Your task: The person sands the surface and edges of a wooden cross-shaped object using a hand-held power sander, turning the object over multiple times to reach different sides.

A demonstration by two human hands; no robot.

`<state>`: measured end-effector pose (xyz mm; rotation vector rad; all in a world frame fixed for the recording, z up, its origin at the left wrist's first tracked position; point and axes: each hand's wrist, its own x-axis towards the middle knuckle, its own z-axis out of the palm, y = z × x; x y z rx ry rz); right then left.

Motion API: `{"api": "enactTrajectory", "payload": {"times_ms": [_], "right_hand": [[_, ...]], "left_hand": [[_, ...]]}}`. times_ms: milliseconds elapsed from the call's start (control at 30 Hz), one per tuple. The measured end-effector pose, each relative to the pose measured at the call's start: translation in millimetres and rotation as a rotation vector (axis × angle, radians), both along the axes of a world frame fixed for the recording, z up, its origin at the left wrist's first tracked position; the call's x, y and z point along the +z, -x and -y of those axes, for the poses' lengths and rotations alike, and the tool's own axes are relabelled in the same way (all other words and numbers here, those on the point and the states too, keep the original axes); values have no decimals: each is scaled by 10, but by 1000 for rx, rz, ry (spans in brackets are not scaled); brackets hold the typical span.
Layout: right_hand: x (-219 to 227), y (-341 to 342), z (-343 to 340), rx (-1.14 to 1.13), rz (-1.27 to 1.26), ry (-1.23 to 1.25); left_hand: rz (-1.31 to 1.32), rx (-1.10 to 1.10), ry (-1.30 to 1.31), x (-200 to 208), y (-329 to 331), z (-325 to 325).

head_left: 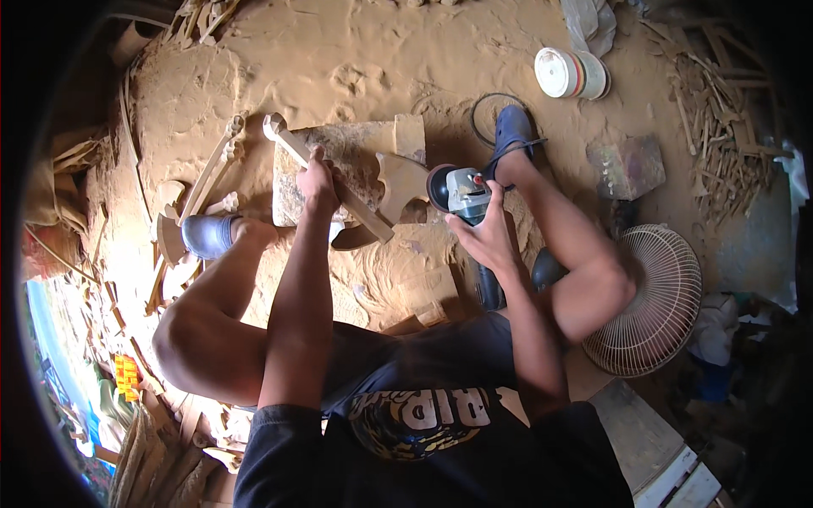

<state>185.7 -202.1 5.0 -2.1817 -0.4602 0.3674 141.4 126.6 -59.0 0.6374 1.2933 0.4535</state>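
My left hand (318,182) grips a long carved wooden piece (381,182) and presses it down on a flat wooden block (356,148) on the sawdust floor. The piece runs from a knobbed end at the upper left to a broad shaped end by the tool. My right hand (483,237) holds a grey angle grinder (461,193); its dark disc (438,187) touches the broad end of the piece. Both my feet in blue clogs (206,235) rest on either side of the block.
Sawdust covers the ground. Similar carved wooden parts (212,169) lie to the left. A white bucket (572,74) lies on its side at the upper right, a round fan (652,300) stands at the right, and wood scraps (720,110) pile at the far right. The grinder's cord (487,110) loops near my right foot.
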Motion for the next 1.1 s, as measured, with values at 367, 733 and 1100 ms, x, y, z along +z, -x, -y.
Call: {"api": "enactTrajectory", "payload": {"times_ms": [367,733,1100], "right_hand": [[182,-73,-83,-105,-130,-4],[-151,-170,15,-152,68,76],[54,-151,-42,-105,-156,39]], "left_hand": [[-61,66,-23,52,-20,-24],[-62,30,-31,-9,-51,-4],[-103,39,-20,-7,-49,-23]]}}
